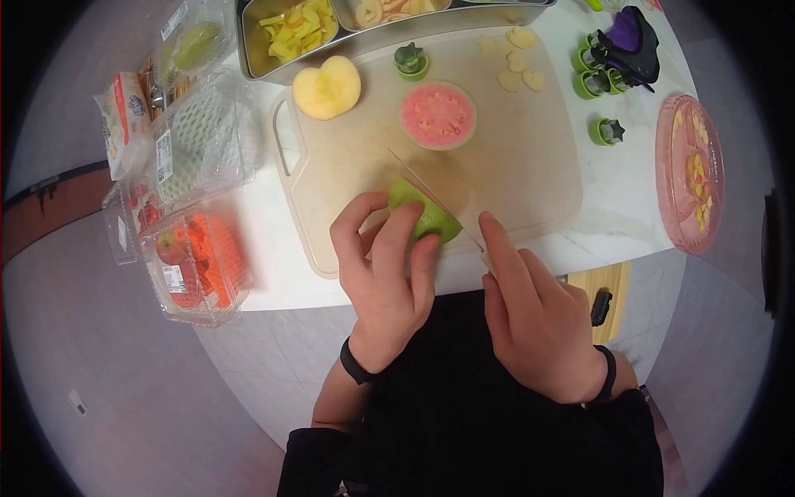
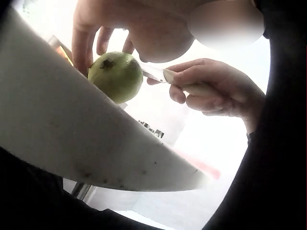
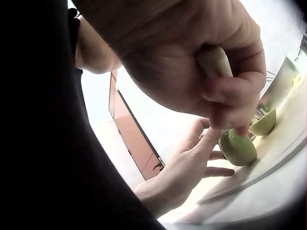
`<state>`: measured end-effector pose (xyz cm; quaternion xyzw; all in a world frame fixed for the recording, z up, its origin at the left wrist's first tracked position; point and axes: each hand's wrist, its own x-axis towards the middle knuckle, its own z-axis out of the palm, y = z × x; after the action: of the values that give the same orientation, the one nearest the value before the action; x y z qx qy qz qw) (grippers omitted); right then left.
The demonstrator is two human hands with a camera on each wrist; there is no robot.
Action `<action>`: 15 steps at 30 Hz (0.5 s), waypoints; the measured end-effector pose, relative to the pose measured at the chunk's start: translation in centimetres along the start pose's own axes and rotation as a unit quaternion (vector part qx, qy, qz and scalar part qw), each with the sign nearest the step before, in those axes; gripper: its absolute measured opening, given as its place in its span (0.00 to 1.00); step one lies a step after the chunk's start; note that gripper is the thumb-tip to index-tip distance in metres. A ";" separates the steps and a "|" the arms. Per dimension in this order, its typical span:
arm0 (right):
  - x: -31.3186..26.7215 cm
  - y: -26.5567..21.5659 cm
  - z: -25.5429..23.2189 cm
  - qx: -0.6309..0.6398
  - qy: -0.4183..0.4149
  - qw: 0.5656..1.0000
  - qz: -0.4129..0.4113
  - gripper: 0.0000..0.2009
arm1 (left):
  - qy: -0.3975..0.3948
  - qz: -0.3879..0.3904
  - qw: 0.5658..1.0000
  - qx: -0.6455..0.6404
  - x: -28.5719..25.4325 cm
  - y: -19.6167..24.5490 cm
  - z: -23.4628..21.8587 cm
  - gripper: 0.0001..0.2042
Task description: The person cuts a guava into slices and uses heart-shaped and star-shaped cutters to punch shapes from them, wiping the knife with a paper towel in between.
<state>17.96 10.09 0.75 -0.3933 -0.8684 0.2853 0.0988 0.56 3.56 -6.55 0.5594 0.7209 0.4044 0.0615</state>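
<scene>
A green guava point(image 1: 439, 225) sits near the front edge of the beige cutting board point(image 1: 348, 190), its dark blossom end showing in the left wrist view. My left hand point(image 1: 381, 269) grips it from the left with bent fingers and thumb. In my right hand point(image 1: 538, 323) is a knife point(image 1: 421, 180), its pale handle wrapped by the fingers and the index finger stretched along the top. The thin blade runs along the far right side of the guava. Beyond it lies a round pink-fleshed guava piece point(image 1: 437, 116), cut face up.
A cut yellow fruit point(image 1: 327, 88), a star cutter point(image 1: 409, 60) and several pale cut-outs point(image 1: 532, 79) occupy the board's far part. Metal containers point(image 1: 248, 41) hold fruit pieces behind. Plastic fruit boxes point(image 1: 207, 141) stand left; more cutters point(image 1: 606, 131) and a pink tray point(image 1: 667, 199) are right.
</scene>
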 end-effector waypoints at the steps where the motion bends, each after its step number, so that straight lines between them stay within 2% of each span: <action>1: 0.0 -0.1 -0.2 0.004 0.000 1.000 -0.001 0.29 | 0.003 0.001 1.000 0.006 0.0 0.0 0.0 0.16; 6: -0.3 -0.3 -0.8 0.005 0.005 1.000 -0.013 0.25 | 0.020 0.039 0.998 0.036 0.5 0.3 0.2 0.14; 10: -0.6 -0.3 -0.8 0.005 0.013 1.000 -0.022 0.20 | 0.037 0.032 0.999 -0.012 0.6 0.3 0.5 0.16; 12: -0.7 -0.3 -1.0 0.001 0.005 1.000 -0.023 0.19 | 0.030 0.029 0.999 -0.007 0.6 0.4 0.3 0.16; 15: -0.7 0.3 -0.2 -0.043 0.041 0.996 -0.060 0.20 | 0.006 0.019 1.000 0.021 0.5 0.7 0.0 0.16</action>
<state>18.75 9.82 0.76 -0.3561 -0.8970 0.2249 0.1342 0.91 4.01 -5.86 0.5720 0.7187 0.3936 0.0381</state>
